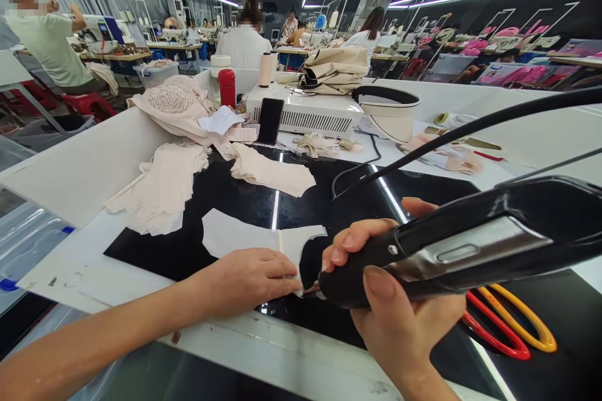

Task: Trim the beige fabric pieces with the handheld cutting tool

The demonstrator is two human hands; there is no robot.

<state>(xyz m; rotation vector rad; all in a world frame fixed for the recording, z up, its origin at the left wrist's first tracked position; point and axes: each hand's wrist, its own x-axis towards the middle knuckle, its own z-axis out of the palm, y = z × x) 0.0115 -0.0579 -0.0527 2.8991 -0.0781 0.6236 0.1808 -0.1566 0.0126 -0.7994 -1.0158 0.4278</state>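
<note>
Head view: left hand (pixel 247 279) resting on pale cloth (pixel 242 238) on black worktop (pixel 179 257), whether pinching can't tell; right hand (pixel 399 319) clasped round handheld tool (pixel 451 257); cloth probably light, limp, best held near edge.

Bare desk (pixel 226 195) lies open between the white cloth (pixel 249 238) and beige stack (pixel 275 172); cable (pixel 470 128) and scissors (pixel 516 351) obstruct the right side.

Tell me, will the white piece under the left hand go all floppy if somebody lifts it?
Probably floppy: the white piece looks thin and sheet-like. It would likely feel light too, since there seems little thickness to it. It might slide if pushed, because the black surface looks shiny.
</note>
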